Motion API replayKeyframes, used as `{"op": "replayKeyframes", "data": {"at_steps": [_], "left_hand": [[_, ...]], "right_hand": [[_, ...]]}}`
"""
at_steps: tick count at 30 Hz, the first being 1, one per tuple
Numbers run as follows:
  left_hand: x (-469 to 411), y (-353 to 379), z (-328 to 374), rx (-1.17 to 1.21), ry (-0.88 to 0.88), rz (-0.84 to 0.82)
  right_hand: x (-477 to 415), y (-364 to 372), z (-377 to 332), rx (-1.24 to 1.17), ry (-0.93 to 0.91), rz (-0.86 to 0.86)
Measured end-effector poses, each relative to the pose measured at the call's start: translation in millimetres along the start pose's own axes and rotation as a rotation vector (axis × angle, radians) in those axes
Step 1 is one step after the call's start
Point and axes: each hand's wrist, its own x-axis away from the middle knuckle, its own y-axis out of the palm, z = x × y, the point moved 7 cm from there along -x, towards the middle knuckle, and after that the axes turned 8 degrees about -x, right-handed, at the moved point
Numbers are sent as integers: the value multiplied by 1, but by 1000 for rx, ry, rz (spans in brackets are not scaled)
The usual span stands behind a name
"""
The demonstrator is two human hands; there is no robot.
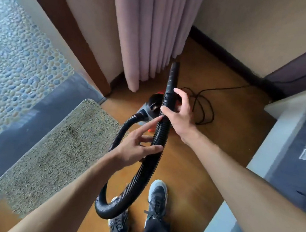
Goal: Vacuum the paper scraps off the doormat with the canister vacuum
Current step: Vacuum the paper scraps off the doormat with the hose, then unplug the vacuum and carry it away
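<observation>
Head camera, looking down at your feet, listed largest first. Wooden floor (191,158): filled the middle of the frame. Pink curtain (148,29): hung at the top, its hem just above the floor. Doormat (58,152): speckled beige, lay on the left beside the door threshold; any paper scraps on it could not be told from the pile. Hose (139,181): black, ribbed, looped from the canister down past your shoes and up to both hands. Canister vacuum (154,104): stood on the floor beyond the mat, partly hidden behind the hose, its cord (204,106) coiled beside it. Right hand (180,117): fingers curled loosely round the hose near its smooth nozzle. Left hand (137,148): fingers pinched the hose lower down.
</observation>
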Motion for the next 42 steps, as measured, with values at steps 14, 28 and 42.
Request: {"op": "replayKeyframes", "data": {"at_steps": [14, 28, 42], "left_hand": [[-40, 118, 10, -325, 39, -308], [-79, 181, -8, -482, -36, -428], [-118, 187, -35, -707, -145, -415]], "right_hand": [[64, -147, 24, -10, 41, 265], [91, -229, 72, -80, 205, 312], [71, -241, 126, -129, 398, 305]]}}
